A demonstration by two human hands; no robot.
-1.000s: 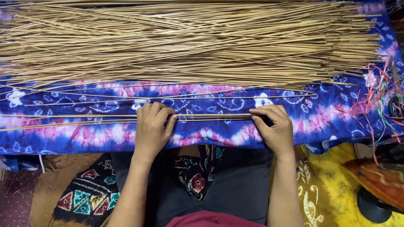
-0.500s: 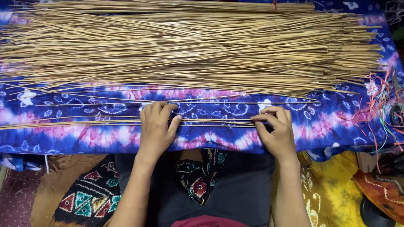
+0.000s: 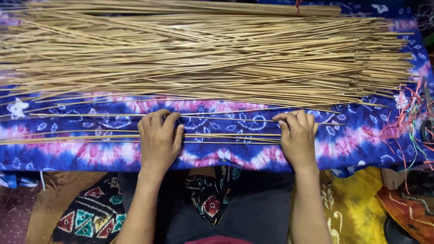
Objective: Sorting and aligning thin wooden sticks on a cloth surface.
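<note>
Both hands have slid slightly outward along the thin sticks (image 3: 226, 135) on the blue cloth (image 3: 352, 140). Left hand (image 3: 158, 142) and right hand (image 3: 297, 140) press fingers flat, close together; big pile (image 3: 203, 54) lies beyond the fingers.

2 hands (image 3: 159, 141), 1 cloth (image 3: 217, 158), countless sticks (image 3: 203, 58)

Stick pile (image 3: 203, 54) lies on cloth (image 3: 352, 135), behind few sticks (image 3: 226, 135).

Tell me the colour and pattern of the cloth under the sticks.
Head view: the cloth is deep blue tie-dye with pink and white bands.
</note>
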